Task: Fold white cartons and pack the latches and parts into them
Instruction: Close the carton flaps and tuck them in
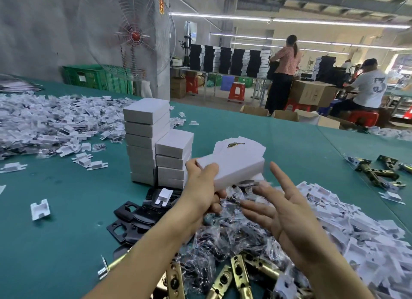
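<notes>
My left hand grips a white carton by its near end and holds it above the green table. The carton's flap stands open at the far end, and a brass piece shows there. To the carton's right, my right hand hovers with its fingers spread, touching nothing. Brass latches lie below my arms. Bagged parts in clear plastic are heaped beneath both hands. Black plates lie to the left of the heap.
Two stacks of closed white cartons stand just beyond my left hand. White inserts are heaped at the far left and at the right. More latches lie far right. A fan and two people are behind.
</notes>
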`<state>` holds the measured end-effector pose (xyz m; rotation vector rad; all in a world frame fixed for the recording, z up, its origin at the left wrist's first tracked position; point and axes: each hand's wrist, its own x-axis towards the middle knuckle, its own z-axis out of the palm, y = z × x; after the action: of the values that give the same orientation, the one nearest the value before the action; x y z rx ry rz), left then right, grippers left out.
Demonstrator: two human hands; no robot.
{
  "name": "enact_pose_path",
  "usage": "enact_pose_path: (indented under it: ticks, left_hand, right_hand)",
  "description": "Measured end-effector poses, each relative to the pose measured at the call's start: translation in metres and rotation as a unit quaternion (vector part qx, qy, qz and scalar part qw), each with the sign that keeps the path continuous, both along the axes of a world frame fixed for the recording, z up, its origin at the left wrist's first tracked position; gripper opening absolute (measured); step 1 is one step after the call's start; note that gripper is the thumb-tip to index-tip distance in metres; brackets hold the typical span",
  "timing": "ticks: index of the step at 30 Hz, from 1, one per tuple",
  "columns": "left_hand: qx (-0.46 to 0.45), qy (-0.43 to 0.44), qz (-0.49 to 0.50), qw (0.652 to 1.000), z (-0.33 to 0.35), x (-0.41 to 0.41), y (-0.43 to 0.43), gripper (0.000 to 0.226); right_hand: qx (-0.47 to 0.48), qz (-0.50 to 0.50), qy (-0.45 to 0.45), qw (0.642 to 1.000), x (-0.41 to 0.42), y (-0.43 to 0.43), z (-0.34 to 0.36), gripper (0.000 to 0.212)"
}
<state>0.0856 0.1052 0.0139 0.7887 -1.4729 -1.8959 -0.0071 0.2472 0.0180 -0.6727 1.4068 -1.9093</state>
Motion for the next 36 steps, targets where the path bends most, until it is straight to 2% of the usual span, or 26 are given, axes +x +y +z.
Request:
enact_pose_path:
  ticks: [3, 7, 11, 15, 18, 21, 25, 28, 30, 32, 34, 36]
  left_hand:
    - [-0.012, 0.033, 0.105, 0.994, 0.007, -0.014, -0.030, 0.015]
    - [-0.014, 0.053, 0.202, 0.978, 0.018, -0.029, -0.067, 0.024]
    - [-0.001, 0.040, 0.243, 0.969, 0.018, -0.035, -0.085, 0.029]
    - [-0.038, 0.017, 0.246, 0.968, 0.008, -0.028, -0.086, 0.042]
    - [-0.104, -0.037, 0.283, 0.953, 0.003, -0.025, -0.087, 0.049]
    - [-0.104, -0.020, 0.314, 0.943, 0.002, -0.027, -0.091, 0.052]
    - [-0.086, 0.032, 0.335, 0.938, 0.000, -0.030, -0.088, 0.049]
    - [-0.155, 0.088, 0.330, 0.927, -0.005, -0.028, -0.080, 0.039]
    - [-0.209, 0.068, 0.329, 0.918, -0.006, -0.026, -0.079, 0.020]
    - [-0.241, 0.038, 0.330, 0.912, -0.008, -0.025, -0.081, 0.018]
    - [-0.258, 0.024, 0.322, 0.911, -0.010, -0.024, -0.084, 0.013]
    - [-0.281, 0.002, 0.319, 0.905, -0.012, -0.024, -0.083, 0.009]
  right_hand:
    - [0.027, 0.010, 0.021, 0.999, 0.000, 0.002, 0.001, 0.067]
    - [0.037, 0.021, 0.025, 0.999, -0.004, 0.005, 0.002, 0.049]
    - [0.052, 0.044, 0.030, 0.997, -0.004, 0.006, 0.002, 0.046]
    - [0.069, 0.047, 0.031, 0.996, -0.004, 0.006, 0.000, 0.046]
    - [0.080, 0.045, 0.031, 0.995, -0.004, 0.006, 0.000, 0.035]
    - [0.093, 0.044, 0.038, 0.994, -0.003, 0.006, 0.000, 0.021]
    - [0.111, 0.040, 0.065, 0.991, -0.001, 0.008, 0.002, 0.017]
    - [0.124, 0.040, 0.084, 0.988, -0.001, 0.010, 0.002, 0.017]
    - [0.142, 0.039, 0.100, 0.984, -0.002, 0.011, 0.002, 0.016]
    - [0.173, 0.053, 0.124, 0.976, -0.005, 0.009, 0.002, 0.014]
    - [0.238, 0.078, 0.183, 0.951, -0.011, 0.000, 0.006, 0.012]
    - [0.318, 0.093, 0.286, 0.899, -0.025, -0.020, 0.010, 0.013]
